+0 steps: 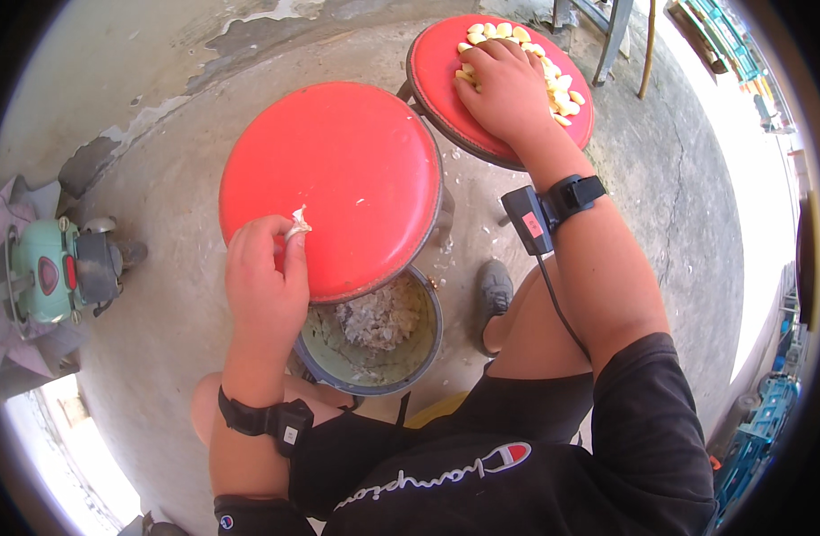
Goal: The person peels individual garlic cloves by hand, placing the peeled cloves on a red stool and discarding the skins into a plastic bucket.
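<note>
My left hand (265, 268) is over the near-left edge of the nearer red round stool (329, 170). Its thumb and fingers pinch a papery, whitish piece of garlic skin (298, 221). On the farther red stool (437, 67) lies a spread of peeled, pale yellow garlic cloves (562, 89). My right hand (502, 85) rests palm down over these cloves, fingers spread forward with their tips among them; what lies under the palm is hidden. A small white scrap of skin sits on the nearer stool's top.
A round metal basin (432, 348) with pale garlic peelings (378, 317) stands partly beneath the nearer stool, close to my legs. Scraps of skin dot the concrete floor by my shoe (496, 290). A green ride-on toy (48, 272) stands at left, near a peeling wall (142, 54).
</note>
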